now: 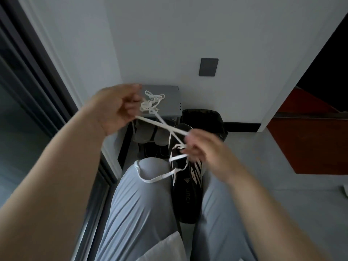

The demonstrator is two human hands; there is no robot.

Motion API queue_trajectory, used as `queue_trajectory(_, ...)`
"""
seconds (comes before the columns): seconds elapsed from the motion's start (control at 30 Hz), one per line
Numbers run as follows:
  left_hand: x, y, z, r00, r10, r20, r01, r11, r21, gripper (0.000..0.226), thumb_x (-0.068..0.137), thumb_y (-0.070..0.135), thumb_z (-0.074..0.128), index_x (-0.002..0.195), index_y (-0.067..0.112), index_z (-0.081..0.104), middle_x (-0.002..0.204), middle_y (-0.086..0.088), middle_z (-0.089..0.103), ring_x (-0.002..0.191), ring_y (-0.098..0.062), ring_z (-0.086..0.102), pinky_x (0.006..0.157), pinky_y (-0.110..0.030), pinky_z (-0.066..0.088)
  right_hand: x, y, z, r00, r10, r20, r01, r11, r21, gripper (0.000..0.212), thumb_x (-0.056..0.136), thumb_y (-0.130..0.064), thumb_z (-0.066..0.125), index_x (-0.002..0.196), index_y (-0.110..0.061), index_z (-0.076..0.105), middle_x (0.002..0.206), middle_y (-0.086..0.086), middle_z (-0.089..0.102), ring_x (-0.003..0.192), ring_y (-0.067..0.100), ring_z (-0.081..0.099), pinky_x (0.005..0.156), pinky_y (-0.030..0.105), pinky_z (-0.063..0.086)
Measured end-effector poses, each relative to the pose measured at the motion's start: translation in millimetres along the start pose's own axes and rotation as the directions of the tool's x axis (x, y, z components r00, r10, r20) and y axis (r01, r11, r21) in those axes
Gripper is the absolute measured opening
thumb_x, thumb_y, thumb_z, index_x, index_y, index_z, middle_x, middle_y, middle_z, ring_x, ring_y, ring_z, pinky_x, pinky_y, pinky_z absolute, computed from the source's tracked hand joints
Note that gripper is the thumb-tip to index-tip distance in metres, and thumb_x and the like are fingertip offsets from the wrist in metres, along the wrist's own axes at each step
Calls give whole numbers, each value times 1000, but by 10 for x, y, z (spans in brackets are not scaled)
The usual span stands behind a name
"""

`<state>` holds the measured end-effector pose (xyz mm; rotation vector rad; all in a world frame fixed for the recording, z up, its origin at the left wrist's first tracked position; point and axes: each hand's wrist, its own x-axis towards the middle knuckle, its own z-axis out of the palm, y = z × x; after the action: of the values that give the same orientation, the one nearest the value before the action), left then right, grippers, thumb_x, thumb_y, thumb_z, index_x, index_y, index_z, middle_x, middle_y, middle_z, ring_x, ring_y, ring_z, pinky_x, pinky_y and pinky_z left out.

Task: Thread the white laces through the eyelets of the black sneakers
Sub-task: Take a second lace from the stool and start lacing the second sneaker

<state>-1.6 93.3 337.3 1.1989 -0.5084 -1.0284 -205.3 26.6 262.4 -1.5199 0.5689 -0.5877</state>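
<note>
A black sneaker (185,196) with white stripes lies between my knees, toe pointing away from me. A white lace (160,124) is partly threaded through its upper eyelets. My left hand (116,108) is raised and pinches one stretch of the lace, pulled taut. My right hand (199,146) sits just over the sneaker's eyelets and pinches the lace there. A slack loop of the lace (150,178) drapes over my left knee. A second white lace (151,102) lies tangled on the grey shelf top behind my left hand.
A low grey shoe rack (169,110) stands against the white wall, with grey slippers (148,134) on its shelf. A black bin (205,119) is beside it. A dark door frame runs along the left; an orange-red panel (308,144) is at the right.
</note>
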Motion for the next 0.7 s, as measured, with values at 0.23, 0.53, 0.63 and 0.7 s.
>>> queue_trajectory(0.23,178,-386,-617,970,185,-157,83,355,931,31,90,28,58,118,13,55,106,-13,60,89,-24,54,76,-31,43,-74,-45,-614,983,-119,-141,107,990,-89,32,83,-52,55,67,-25,60,51,-10,35,50,7,34,62,22,43)
queue_trajectory(0.53,-199,-916,375,839,48,542,-516,386,765,20,97,32,42,104,22,58,90,9,61,84,-1,56,76,-18,42,41,166,-15,994,-92,52,106,838,-536,15,87,-11,62,80,-23,68,63,-15,62,62,-9,55,64,21,44)
queue_trajectory(0.63,-146,-844,245,899,-45,436,-413,242,878,17,92,37,50,98,26,60,74,8,59,66,-5,54,63,-17,41,-4,158,-164,993,-116,25,112,850,-515,12,90,-16,61,91,-20,72,77,-8,67,73,-2,59,70,17,45)
queue_trajectory(0.7,-142,-765,131,916,-22,400,-384,235,893,12,88,34,58,91,25,66,68,7,59,58,-2,50,57,-12,38,-25,176,-238,995,-94,10,84,829,-552,17,91,-13,59,101,-17,72,84,-11,66,81,0,61,78,16,46)
